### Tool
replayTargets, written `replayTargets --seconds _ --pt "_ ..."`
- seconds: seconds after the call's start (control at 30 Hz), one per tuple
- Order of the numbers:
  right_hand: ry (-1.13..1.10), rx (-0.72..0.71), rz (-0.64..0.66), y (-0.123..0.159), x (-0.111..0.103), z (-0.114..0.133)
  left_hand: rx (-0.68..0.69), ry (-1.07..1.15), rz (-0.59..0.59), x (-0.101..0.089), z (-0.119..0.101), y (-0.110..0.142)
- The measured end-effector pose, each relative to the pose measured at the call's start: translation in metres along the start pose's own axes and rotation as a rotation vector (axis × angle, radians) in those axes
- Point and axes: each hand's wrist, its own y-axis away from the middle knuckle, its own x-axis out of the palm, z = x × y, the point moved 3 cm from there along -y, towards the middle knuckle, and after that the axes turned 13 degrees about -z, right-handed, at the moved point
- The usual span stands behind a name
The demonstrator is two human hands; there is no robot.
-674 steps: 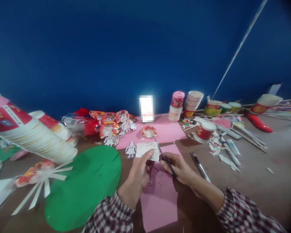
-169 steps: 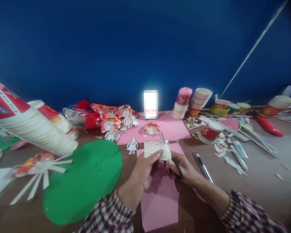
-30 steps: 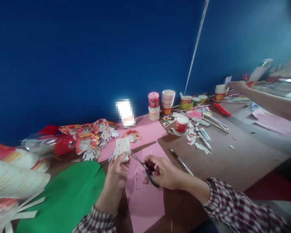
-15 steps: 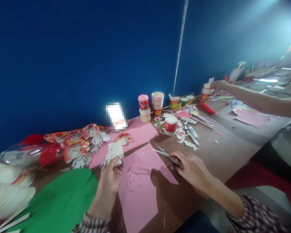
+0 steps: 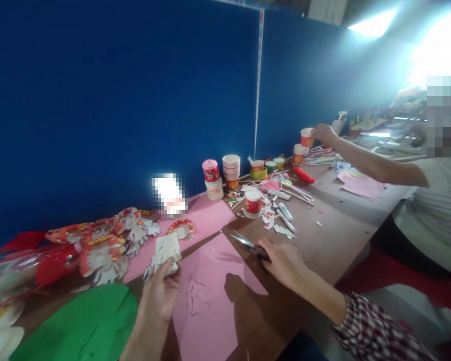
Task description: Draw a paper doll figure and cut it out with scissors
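Observation:
My left hand [image 5: 161, 293] is closed on a small white paper piece [image 5: 167, 249] with dark drawn lines, pinched between thumb and fingers. To the right, my right hand [image 5: 283, 263] grips the dark handles of a pair of scissors [image 5: 246, 241]. Their blades point left, low over the brown table and apart from the paper. Below and between my hands lies a pink sheet [image 5: 206, 306] scattered with thin dark offcuts. A ring-shaped red and yellow braided piece [image 5: 181, 229] rests on another pink sheet [image 5: 211, 218] behind the white paper.
Paper doll cutouts [image 5: 107, 243] and a green paper disc [image 5: 80, 326] are at left. Cup stacks [image 5: 231, 173], a red cup [image 5: 253, 203], scraps [image 5: 269, 216] and a glue tube [image 5: 285, 211] stand or lie beyond. At right, a co-worker's hand [image 5: 323, 134] holds a paper cup [image 5: 306, 137].
The scissors have come away from the white paper, moving right with my right hand and down toward the table. My view has turned right. The co-worker's hand has lifted a cup off another.

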Motion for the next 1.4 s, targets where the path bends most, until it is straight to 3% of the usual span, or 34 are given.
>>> replayTargets --seconds 0.4,0.63,0.8,1.03,1.4 --pt "0.079 0.023 -0.110 -0.013 0.001 -0.025 0.015 -0.037 0.013 0.000 0.000 -0.001" --pt "0.052 0.094 -0.184 -0.010 -0.004 -0.042 0.036 -0.036 0.036 0.000 0.000 -0.002" --pt "0.154 0.200 -0.265 -0.015 -0.013 -0.069 0.032 -0.037 0.029 -0.001 0.001 -0.003" --pt "0.250 0.335 -0.184 -0.024 -0.009 -0.101 0.038 -0.047 0.026 0.000 0.001 -0.002" --pt "0.205 0.395 -0.147 -0.023 0.000 -0.108 0.031 -0.030 0.038 -0.004 0.002 -0.007"
